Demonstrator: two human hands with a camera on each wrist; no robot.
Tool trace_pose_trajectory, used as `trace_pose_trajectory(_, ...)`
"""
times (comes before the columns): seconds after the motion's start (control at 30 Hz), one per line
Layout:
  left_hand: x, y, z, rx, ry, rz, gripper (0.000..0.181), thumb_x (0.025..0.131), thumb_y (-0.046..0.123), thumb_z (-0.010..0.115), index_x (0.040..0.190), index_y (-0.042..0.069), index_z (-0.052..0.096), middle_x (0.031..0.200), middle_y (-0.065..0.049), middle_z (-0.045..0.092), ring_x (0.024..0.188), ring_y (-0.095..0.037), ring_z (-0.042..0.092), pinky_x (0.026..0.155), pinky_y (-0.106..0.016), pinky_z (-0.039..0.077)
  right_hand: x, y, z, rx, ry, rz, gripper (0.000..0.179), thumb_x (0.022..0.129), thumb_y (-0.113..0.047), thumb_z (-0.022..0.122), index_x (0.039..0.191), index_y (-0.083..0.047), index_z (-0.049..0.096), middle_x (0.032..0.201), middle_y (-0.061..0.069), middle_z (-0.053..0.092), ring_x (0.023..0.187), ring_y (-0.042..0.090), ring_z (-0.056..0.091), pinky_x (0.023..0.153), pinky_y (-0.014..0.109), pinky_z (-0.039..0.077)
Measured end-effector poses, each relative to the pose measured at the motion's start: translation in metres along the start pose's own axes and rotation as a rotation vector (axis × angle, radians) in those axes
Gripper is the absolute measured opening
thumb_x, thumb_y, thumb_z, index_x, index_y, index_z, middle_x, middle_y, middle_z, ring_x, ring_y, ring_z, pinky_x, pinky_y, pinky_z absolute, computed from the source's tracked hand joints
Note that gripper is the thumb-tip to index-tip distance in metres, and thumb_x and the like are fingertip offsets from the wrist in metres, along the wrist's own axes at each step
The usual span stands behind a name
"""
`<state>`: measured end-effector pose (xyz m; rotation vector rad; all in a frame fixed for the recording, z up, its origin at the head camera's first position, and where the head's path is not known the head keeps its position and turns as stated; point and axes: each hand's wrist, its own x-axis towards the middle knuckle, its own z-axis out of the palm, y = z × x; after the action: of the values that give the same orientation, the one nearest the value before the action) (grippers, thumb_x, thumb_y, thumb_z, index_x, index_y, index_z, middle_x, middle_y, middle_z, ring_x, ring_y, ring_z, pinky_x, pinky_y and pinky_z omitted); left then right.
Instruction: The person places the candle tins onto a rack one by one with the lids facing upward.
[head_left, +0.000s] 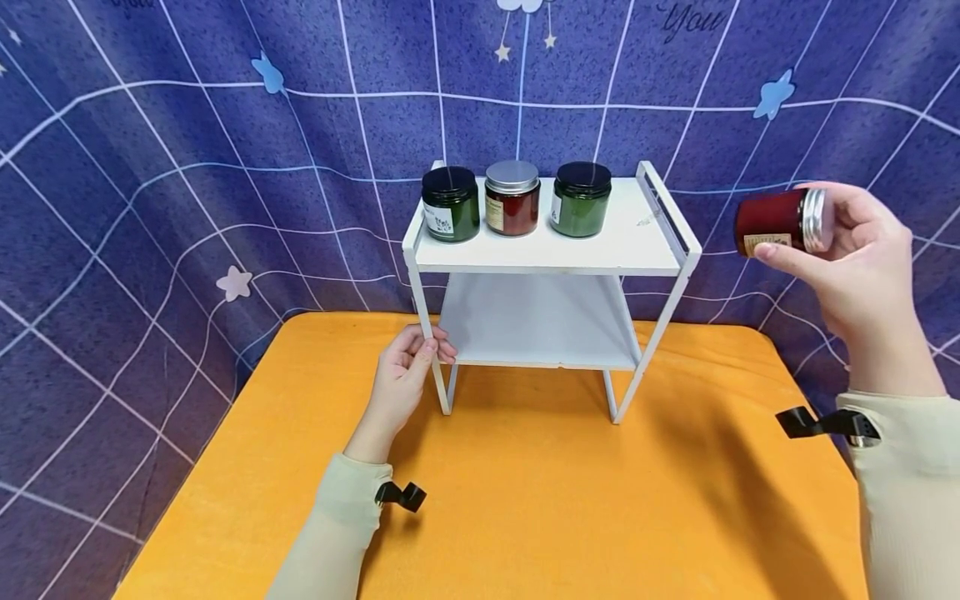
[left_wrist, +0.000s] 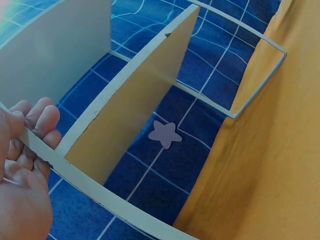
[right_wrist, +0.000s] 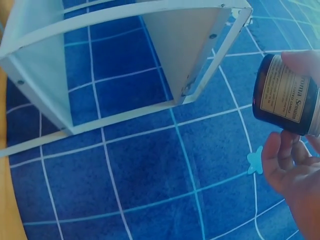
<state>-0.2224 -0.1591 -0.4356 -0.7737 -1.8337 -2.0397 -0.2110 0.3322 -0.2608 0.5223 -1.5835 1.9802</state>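
Observation:
My left hand (head_left: pixel 405 367) grips the front left leg of a white two-tier shelf (head_left: pixel 555 250), thumb in front and fingers behind, just below the level of the lower board. Off to the right of the shelf, in the air, my right hand (head_left: pixel 862 250) holds a red candle jar (head_left: pixel 772 223) tipped on its side, its silver lid toward the palm. The right wrist view shows the printed label on this jar (right_wrist: pixel 285 92). On the top board stand a green jar (head_left: pixel 451 204) with a black lid, a red jar (head_left: pixel 513 198) with a silver lid, and another green jar (head_left: pixel 581 200).
The shelf stands on an orange cloth (head_left: pixel 525 492) covering the table. Behind it hangs a blue curtain (head_left: pixel 300 167) with white lines and stars. The top board's right part (head_left: pixel 637 233) and the lower board (head_left: pixel 536 321) are bare. A raised rail (head_left: pixel 667 204) edges the top's right side.

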Motion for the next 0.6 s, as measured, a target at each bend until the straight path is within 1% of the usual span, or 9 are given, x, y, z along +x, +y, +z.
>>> trace_pose_trajectory(0.07,0.0,0.0,0.0,0.003,0.0,0.001,0.021,0.115,0.0,0.049,0.122,-0.018,0.059,0.099,-0.01,0.077,0.09,-0.016,0.075,0.091,-0.031,0.064,0.004,0.0,0.003,-0.019,0.017,-0.002,0.069,0.07,0.043,0.07,0.132,0.013,0.067,0.11,0.016,0.07,0.098,0.024,0.069,0.083,0.021,0.063)
trace_pose_trajectory(0.17,0.0,-0.001,0.0,0.006,-0.003,0.005,0.021,0.115,-0.001,0.048,0.122,-0.018,0.059,0.099,-0.014,0.077,0.091,-0.016,0.076,0.091,-0.031,0.064,0.008,0.0,0.007,-0.044,0.027,-0.001,0.066,0.071,0.04,0.074,0.131,0.012,0.069,0.117,0.016,0.073,0.1,0.023,0.073,0.084,0.022,0.063)
trace_pose_trajectory(0.3,-0.001,-0.001,-0.001,0.015,-0.006,0.008,0.021,0.115,-0.001,0.048,0.122,-0.018,0.059,0.099,-0.016,0.076,0.092,-0.016,0.076,0.09,-0.031,0.064,0.012,0.001,0.012,-0.02,0.031,-0.005,0.062,0.073,0.038,0.074,0.13,0.012,0.069,0.117,0.018,0.073,0.097,0.023,0.073,0.085,0.022,0.063)
trace_pose_trajectory(0.47,-0.001,-0.001,-0.001,0.017,-0.007,0.001,0.022,0.116,0.001,0.048,0.122,-0.017,0.059,0.099,-0.012,0.077,0.092,-0.016,0.076,0.091,-0.032,0.064,0.017,0.001,0.017,0.018,0.048,-0.015,0.063,0.073,0.038,0.074,0.13,0.012,0.069,0.119,0.02,0.072,0.102,0.026,0.073,0.087,0.025,0.063)
trace_pose_trajectory(0.6,0.0,-0.001,-0.001,0.015,-0.012,0.008,0.022,0.115,0.0,0.048,0.122,-0.017,0.059,0.099,-0.016,0.077,0.092,-0.016,0.075,0.091,-0.032,0.064,0.023,0.0,0.021,0.021,0.057,-0.005,0.063,0.073,0.038,0.074,0.13,0.012,0.069,0.122,0.019,0.071,0.106,0.027,0.072,0.089,0.025,0.063)
